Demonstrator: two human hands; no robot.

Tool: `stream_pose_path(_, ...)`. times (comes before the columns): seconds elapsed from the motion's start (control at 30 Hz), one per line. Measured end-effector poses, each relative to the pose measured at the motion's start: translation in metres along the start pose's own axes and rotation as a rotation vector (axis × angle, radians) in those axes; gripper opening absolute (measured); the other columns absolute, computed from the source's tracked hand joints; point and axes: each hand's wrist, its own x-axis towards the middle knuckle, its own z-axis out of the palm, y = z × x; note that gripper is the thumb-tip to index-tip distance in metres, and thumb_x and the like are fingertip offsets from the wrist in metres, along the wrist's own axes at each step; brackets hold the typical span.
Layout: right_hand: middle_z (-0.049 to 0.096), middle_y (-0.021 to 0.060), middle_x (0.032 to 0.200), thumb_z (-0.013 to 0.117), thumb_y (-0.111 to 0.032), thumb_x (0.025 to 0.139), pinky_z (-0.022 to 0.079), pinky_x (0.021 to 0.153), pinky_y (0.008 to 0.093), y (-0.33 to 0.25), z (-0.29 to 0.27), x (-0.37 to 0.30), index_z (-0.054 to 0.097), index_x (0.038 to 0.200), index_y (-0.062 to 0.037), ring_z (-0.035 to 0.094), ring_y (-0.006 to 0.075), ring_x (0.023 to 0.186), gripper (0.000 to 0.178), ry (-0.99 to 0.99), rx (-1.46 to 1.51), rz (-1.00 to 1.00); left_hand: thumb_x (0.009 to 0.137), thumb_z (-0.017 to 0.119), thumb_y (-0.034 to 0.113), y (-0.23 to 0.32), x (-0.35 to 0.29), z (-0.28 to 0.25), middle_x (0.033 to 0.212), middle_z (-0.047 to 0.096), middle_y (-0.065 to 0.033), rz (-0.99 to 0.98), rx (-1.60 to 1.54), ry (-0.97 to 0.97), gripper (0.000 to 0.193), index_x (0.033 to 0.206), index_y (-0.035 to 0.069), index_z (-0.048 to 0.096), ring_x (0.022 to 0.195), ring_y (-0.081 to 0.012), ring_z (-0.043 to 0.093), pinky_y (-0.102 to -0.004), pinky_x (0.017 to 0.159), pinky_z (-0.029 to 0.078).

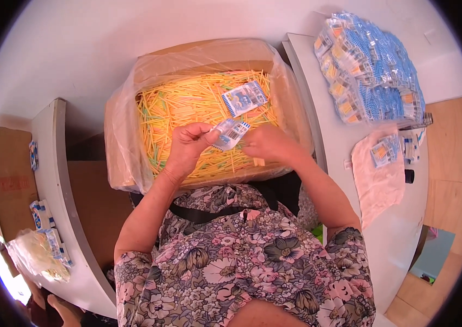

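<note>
My left hand (188, 146) pinches a small clear plastic packet (230, 136) with blue printing and a striped edge. Right beside it, my right hand (272, 145) is closed, its fingers curled close to the packet. Short pale yellow stick ends (259, 162) show just under those fingers. Below both hands, a mass of thin sticks (182, 103), mostly yellow with some green and pink, fills a cardboard box (187, 66). On top of the sticks lies another blue-and-clear packet (245, 98), flat and apart from my hands.
A clear plastic liner (122, 114) drapes over the box walls. On the right-hand white table (383, 240) are a big bag of filled blue packets (372, 71) and a pink cloth (375, 177) with a packet (385, 151). Several packets lie on the left table beside a cardboard box (13, 180).
</note>
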Motion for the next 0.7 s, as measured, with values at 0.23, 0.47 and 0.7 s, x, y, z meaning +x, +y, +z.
stream_pose_path(0.23, 0.060, 0.0210, 0.068, 0.059, -0.030, 0.077, 0.046, 0.063, 0.0448, 0.003, 0.008, 0.007, 0.064, 0.073, 0.0002, 0.060, 0.0366, 0.067, 0.031, 0.151, 0.304, 0.043, 0.090, 0.063, 0.009, 0.006, -0.001, -0.002, 0.081, 0.065, 0.0032, -0.120, 0.025, -0.024, 0.009, 0.089, 0.001, 0.068, 0.076, -0.0038, 0.056, -0.0212, 0.072, 0.047)
stream_pose_path(0.47, 0.059, 0.0135, 0.062, 0.060, -0.028, 0.081, 0.045, 0.057, 0.0378, 0.004, 0.000, 0.004, 0.063, 0.075, 0.0001, 0.059, 0.0267, 0.059, 0.028, 0.243, 0.188, -0.140, 0.086, 0.066, 0.004, 0.001, -0.001, -0.007, 0.081, 0.064, 0.0047, -0.004, -0.017, 0.032, 0.006, 0.090, 0.001, 0.068, 0.075, -0.0033, 0.055, -0.0193, 0.072, 0.045)
stream_pose_path(0.7, 0.055, -0.0069, 0.066, 0.065, -0.020, 0.087, 0.039, 0.052, 0.0232, -0.034, -0.056, 0.002, 0.067, 0.077, 0.0016, 0.049, 0.0012, 0.064, 0.024, 0.394, 0.975, 0.093, 0.084, 0.068, 0.003, 0.003, -0.001, -0.004, 0.090, 0.067, -0.0022, -0.013, 0.036, -0.025, 0.010, 0.094, 0.000, 0.071, 0.083, -0.0074, 0.058, -0.0229, 0.077, 0.047)
